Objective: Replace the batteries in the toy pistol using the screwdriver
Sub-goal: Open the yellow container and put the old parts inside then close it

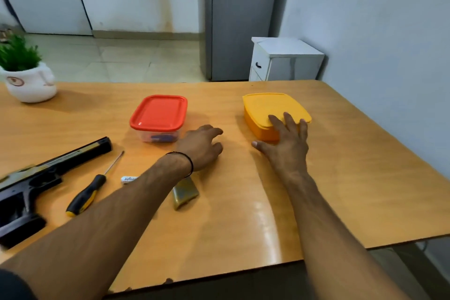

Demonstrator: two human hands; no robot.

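Evidently a reach for fresh cells, judging by the layout. Flat on the near edge of the yellow box [267,105], right hand [286,141], fingers [289,122] straight and spread over the lid, gripping nothing. Low between the 2 boxes, left hand [202,147], loosely curled and empty; contact with the surface [243,202] impossible to tell.

To do it well: pin the yellow box down with 1 hand, hook a lid corner with the other and peel upward slowly, to avoid a sudden pop and jerk. Keep the left forearm lifted, clear of the small parts beneath it.

Far left on the surface, well apart from both hands, toy pistol [36,178]: black hard plastic with dull gold panels and a long squared barrel. Just beside it, screwdriver [90,190]: thin steel shaft, black and yellow grip, untouched. Near that, 1 white cylindrical battery [129,179], partly hidden by the forearm, and a small olive-gold curved plate [185,192], likely the compartment cover.

Yellow box opaque, matte, with rounded corners. Beside it, red-lidded box [158,117] with clear walls, a glossy lid and something blue inside, too blurred to name. Surface of smooth orange-brown laminate with a faint sheen.
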